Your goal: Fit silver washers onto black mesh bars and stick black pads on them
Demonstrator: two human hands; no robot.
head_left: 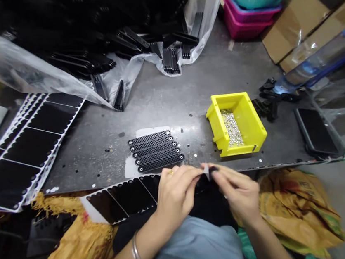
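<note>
A sheet of black stickers on white backing lies across my lap below the table edge. My left hand is closed on this sheet, with a white corner of backing showing by its fingertips. My right hand pinches a small black sticker at the sheet's right end, close to the left fingertips; whether it is fully off the backing I cannot tell. Just beyond my hands, several black textured plastic strips lie side by side, each with a metal insert at its ends. A yellow bin of small silvery metal parts stands behind my right hand.
More black sticker sheets are stacked at the left. A clear plastic bag spills black plastic parts at the back. A phone lies at the right edge, with pink baskets and a cardboard box behind.
</note>
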